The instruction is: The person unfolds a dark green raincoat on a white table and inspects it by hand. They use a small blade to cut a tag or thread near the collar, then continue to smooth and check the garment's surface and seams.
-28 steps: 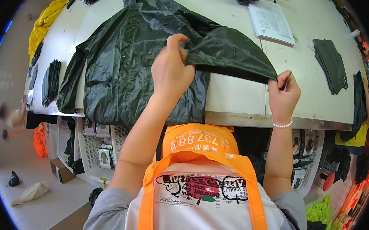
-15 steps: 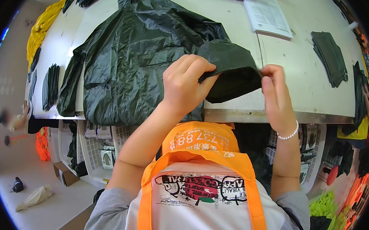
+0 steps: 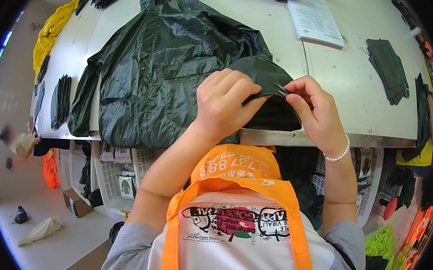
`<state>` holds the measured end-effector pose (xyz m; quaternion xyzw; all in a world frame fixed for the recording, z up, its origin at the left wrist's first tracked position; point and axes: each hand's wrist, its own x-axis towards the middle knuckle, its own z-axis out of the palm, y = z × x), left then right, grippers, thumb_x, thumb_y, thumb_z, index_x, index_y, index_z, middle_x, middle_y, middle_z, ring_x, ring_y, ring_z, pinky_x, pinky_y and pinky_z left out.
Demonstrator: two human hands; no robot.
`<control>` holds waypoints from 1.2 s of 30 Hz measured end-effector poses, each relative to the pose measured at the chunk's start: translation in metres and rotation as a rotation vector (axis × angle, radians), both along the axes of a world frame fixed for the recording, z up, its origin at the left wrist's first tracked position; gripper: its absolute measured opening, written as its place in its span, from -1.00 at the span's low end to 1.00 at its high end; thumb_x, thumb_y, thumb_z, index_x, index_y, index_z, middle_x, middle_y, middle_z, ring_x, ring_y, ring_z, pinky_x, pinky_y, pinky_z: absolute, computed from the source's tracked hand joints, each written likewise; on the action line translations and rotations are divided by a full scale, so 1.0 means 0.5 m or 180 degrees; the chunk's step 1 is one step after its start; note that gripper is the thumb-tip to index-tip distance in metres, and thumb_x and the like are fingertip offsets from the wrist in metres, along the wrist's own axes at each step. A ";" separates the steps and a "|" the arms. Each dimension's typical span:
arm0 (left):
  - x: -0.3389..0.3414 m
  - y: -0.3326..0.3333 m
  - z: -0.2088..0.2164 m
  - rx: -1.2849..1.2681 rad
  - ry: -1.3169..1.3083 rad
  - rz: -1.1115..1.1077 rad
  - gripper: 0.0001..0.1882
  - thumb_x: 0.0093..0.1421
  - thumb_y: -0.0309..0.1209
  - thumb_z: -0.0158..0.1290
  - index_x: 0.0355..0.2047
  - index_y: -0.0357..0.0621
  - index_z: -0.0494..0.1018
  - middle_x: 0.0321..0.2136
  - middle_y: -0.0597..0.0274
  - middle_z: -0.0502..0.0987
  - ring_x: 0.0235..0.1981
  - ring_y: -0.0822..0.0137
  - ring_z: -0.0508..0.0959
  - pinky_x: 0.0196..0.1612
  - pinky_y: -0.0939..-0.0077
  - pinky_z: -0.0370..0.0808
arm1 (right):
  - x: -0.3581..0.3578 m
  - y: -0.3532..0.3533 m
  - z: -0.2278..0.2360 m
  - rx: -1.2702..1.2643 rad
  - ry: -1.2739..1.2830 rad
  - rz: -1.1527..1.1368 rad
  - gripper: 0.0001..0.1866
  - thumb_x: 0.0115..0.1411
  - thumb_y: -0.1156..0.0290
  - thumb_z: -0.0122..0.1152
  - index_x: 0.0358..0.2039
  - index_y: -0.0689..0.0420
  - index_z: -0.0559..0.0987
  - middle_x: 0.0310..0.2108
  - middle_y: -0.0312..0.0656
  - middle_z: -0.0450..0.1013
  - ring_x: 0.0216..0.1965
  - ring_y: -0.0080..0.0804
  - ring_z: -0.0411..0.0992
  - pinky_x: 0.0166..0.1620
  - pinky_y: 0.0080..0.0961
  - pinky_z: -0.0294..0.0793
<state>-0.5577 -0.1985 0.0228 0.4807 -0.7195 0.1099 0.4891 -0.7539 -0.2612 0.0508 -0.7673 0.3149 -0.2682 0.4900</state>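
A dark green rain jacket [image 3: 147,74] lies spread on the white table, its collar toward the far edge. My left hand [image 3: 226,101] pinches the edge of its right sleeve near the cuff opening and holds it up. Close beside it, my right hand [image 3: 315,108] is closed on small metal thread snips [image 3: 282,90], mostly hidden in the fingers. Their two pointed tips rest at the sleeve's edge. The inside of the cuff hangs dark between my hands, over the table's front edge.
Papers [image 3: 315,20] lie at the far right, near folded dark garments [image 3: 388,70]. Another dark folded stack [image 3: 61,101] and yellow cloth [image 3: 51,33] are on the left. White plastic baskets [image 3: 110,187] stand under the table. A person [image 3: 23,141] is at the far left.
My right hand has moved left and inward, bringing the snips' tips to the sleeve edge. The cuff, held wide between both hands before, now hangs lower from my left hand.
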 end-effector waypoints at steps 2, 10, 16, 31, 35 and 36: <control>-0.001 0.003 0.001 0.0024 -0.0071 -0.0030 -0.72 -0.32 -0.54 0.31 -0.56 -0.19 0.45 -0.61 0.18 0.49 -0.60 0.23 0.48 -0.53 0.48 0.38 | 0.004 -0.001 -0.007 -0.0118 -0.0116 0.0059 -0.84 0.20 0.45 0.16 -0.32 0.27 0.42 -0.52 -0.22 0.41 -0.50 -0.56 0.33 -0.38 -0.65 0.36; -0.004 -0.003 -0.001 0.0018 0.0016 0.0004 -0.72 -0.33 -0.53 0.32 -0.57 -0.18 0.45 -0.60 0.17 0.49 -0.59 0.21 0.49 -0.52 0.47 0.38 | 0.001 -0.002 -0.010 -0.0132 -0.0184 -0.0076 -0.87 0.17 0.48 0.18 -0.32 0.24 0.44 -0.55 -0.31 0.38 -0.54 -0.67 0.27 -0.44 -0.73 0.28; -0.011 -0.001 -0.045 0.1023 0.0090 -0.0285 -0.71 -0.31 -0.38 0.32 -0.52 -0.10 0.49 -0.50 0.18 0.52 -0.46 0.16 0.53 -0.42 0.36 0.43 | 0.059 0.017 0.008 -0.0075 -0.0902 -0.0853 -0.70 0.05 0.40 0.37 -0.23 0.22 0.51 -0.65 -0.52 0.07 -0.61 -0.76 -0.02 -0.52 -0.84 0.02; 0.625 0.499 -0.389 0.3629 -0.0484 0.2595 0.08 -0.17 0.13 0.18 0.31 0.01 0.00 0.34 -0.04 -0.17 0.33 -0.16 -0.18 0.26 -0.19 -0.25 | 0.282 0.294 -0.377 0.0046 0.2391 0.0451 -0.43 0.17 0.50 -0.01 0.22 0.23 0.18 0.31 0.06 -0.03 0.34 -0.05 -0.08 0.31 -0.05 -0.15; 0.687 0.343 -0.396 0.3495 -0.0558 0.2496 0.06 -0.17 0.10 0.18 0.31 0.04 0.00 0.33 0.00 -0.11 0.32 -0.17 -0.13 0.25 -0.21 -0.19 | 0.377 0.218 -0.412 -0.0821 0.2935 -0.0072 -0.38 0.16 0.50 -0.03 0.25 0.23 0.11 0.34 0.04 -0.11 0.35 -0.04 -0.14 0.31 0.04 -0.23; 0.706 0.281 -0.400 0.3312 -0.0571 0.2419 0.05 -0.16 0.10 0.17 0.31 0.05 0.01 0.33 0.02 -0.10 0.31 -0.17 -0.11 0.24 -0.23 -0.16 | 0.402 0.176 -0.418 -0.0981 0.2988 -0.0286 -0.38 0.16 0.52 -0.06 0.26 0.21 0.09 0.34 0.03 -0.12 0.36 -0.05 -0.15 0.31 0.03 -0.23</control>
